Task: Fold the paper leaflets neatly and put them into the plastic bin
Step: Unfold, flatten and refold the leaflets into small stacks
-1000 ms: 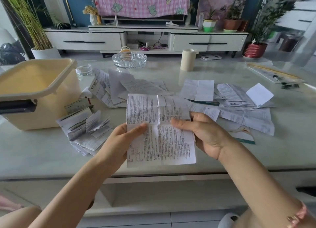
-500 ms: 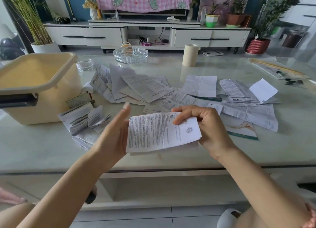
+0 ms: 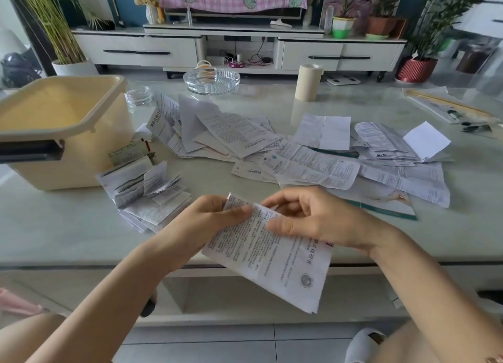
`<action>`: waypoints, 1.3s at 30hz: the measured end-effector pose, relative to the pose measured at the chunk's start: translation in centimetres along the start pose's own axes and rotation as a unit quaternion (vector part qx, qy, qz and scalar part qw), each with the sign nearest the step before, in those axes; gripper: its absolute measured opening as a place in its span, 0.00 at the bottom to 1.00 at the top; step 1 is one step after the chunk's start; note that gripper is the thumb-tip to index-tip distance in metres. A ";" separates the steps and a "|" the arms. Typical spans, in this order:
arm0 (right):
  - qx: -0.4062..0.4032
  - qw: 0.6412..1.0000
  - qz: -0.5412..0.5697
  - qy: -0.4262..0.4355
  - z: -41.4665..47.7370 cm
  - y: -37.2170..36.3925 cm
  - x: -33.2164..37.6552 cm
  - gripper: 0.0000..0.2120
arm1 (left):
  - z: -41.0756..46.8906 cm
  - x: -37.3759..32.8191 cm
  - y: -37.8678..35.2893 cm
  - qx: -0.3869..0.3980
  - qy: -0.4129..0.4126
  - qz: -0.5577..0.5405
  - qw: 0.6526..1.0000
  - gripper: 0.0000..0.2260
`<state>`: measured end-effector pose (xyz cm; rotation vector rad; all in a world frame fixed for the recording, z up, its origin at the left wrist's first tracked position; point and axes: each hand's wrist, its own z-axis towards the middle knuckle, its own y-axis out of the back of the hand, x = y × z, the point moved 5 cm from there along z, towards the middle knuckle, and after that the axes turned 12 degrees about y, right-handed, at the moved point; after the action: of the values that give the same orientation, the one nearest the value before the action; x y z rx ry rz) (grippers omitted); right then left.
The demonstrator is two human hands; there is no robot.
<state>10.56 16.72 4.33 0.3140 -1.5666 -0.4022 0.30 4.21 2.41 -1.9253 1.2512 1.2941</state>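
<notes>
Head view looks down on a pale tabletop (image 3: 68, 226) with both hands meeting at its near edge. The left hand (image 3: 206, 221) pinches the upper left corner of a printed leaflet (image 3: 272, 264), thumb on the face of the sheet and fingers curled behind it. The right hand (image 3: 318, 221) grips the same top edge just beside it, thumb pressed flat on the print and the other fingers bent over the far side. The leaflet slants down toward the person, its lower corner (the one bearing a round stamp) hanging past the table's front edge; two layers show along that lower edge. A cream plastic bin (image 3: 89, 158) stands at the left of the table, well apart from the hands, and no paper can be seen inside it from this angle. Just beside the bin lies a heap of folded leaflets (image 3: 147, 196), some sprung partly open. Unfolded sheets (image 3: 236, 134) are scattered across the middle and right of the table, overlapping one another. Farther back stand a large glass ashtray (image 3: 211, 80), a smaller glass dish (image 3: 138, 96) near the bin's far corner, and an upright cream roll (image 3: 308, 82).
</notes>
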 end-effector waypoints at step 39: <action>-0.241 0.964 0.095 0.058 1.0 -0.4 -0.1 0.05 | 0.0 0.4 -1.9 -0.058 -0.073 -0.113 0.989 0.14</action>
<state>9.58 16.41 4.05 -0.1860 -1.3206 -0.5862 2.07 4.93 1.91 -1.9462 0.8767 1.3855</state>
